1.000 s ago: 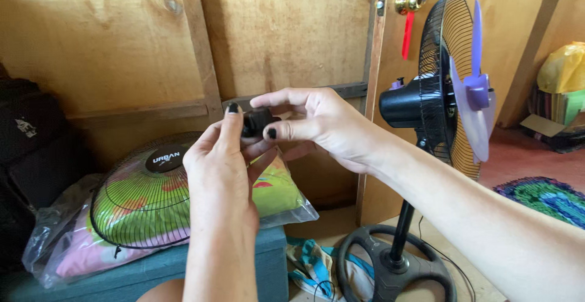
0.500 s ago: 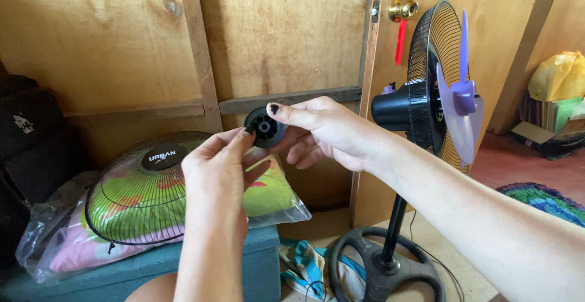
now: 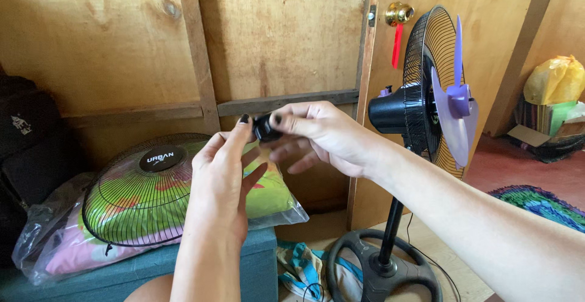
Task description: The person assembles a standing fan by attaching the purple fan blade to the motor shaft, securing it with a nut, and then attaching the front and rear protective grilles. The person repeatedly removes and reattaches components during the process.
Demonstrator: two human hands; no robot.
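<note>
Both hands meet in front of me around a small black round plastic cap (image 3: 264, 128). My right hand (image 3: 320, 137) pinches it between thumb and forefinger. My left hand (image 3: 224, 174) touches its left side with thumb and fingertip. To the right stands a pedestal fan (image 3: 420, 110) with its front grille off, showing purple blades (image 3: 457, 110) and the black rear grille. The removed front grille (image 3: 137, 192) lies to the left, on a clear bag of bright fabric (image 3: 268, 195).
A teal box (image 3: 140, 274) carries the bag and grille. The fan's round black base (image 3: 381, 268) stands on the floor beside striped cloth (image 3: 301, 265). A wooden wall and a door with a brass knob (image 3: 399, 14) are behind. A dark bag (image 3: 27, 137) sits left, a colourful rug (image 3: 542, 201) right.
The cap has turned from showing its ribbed inside to showing its edge. My hands stay together and have dropped slightly. The view has shifted a little.
</note>
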